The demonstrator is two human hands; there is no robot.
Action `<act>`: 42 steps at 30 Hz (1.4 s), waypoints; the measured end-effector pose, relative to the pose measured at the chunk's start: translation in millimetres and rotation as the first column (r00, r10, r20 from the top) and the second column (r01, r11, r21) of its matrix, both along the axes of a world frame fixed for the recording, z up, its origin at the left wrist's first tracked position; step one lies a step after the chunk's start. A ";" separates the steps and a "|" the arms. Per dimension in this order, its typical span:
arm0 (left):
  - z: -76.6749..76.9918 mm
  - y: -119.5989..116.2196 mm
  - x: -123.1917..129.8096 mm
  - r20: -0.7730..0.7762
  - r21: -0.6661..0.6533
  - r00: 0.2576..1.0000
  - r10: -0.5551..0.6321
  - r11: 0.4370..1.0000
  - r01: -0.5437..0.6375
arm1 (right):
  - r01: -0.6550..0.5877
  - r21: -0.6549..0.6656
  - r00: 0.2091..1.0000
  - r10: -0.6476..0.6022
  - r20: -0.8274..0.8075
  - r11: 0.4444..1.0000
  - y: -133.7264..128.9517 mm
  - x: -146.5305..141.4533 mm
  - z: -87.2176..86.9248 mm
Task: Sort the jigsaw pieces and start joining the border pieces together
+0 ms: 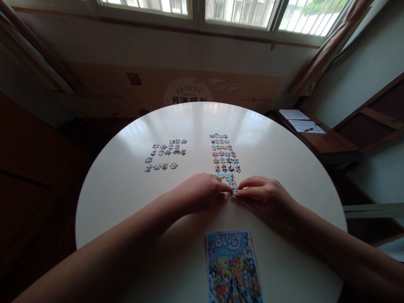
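Joined puzzle pieces (232, 178) form a partial strip with a corner near the table's middle. My left hand (206, 189) covers part of it from the left, its index fingertip on the lower pieces. From the right, my right hand (267, 193) has thumb and fingers pressed at the strip's lower end, on a small puzzle piece (234, 194). Whether my left hand grips anything is hidden. Rows of loose pieces (222, 148) lie just beyond the hands. A colourful Bluey picture sheet (233, 267) lies nearest to me.
Another group of loose pieces (167, 152) is spread at the left on the round white table (110, 202). A wooden side table (334, 141) with papers and a pen stands at the right. Windows and curtains are behind.
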State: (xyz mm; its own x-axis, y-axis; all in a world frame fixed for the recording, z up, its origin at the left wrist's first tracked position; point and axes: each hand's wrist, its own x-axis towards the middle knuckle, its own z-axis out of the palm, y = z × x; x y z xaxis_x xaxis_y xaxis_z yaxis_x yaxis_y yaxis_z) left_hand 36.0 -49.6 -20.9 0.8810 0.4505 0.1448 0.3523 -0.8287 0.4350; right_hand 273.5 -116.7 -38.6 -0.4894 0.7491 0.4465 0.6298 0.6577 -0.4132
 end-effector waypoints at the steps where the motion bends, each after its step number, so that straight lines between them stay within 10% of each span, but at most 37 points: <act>1: 0.3 0.2 -0.1 -0.017 0.003 1.000 -0.001 1.000 0.001 | 0.010 -0.007 1.000 -0.010 0.006 1.000 0.2 0.1 -0.9; 42: 2.3 -1.9 0.5 -0.131 0.116 0.990 0.048 0.993 -0.032 | -0.005 -0.243 0.999 0.014 0.034 0.970 3.4 4.2 3.8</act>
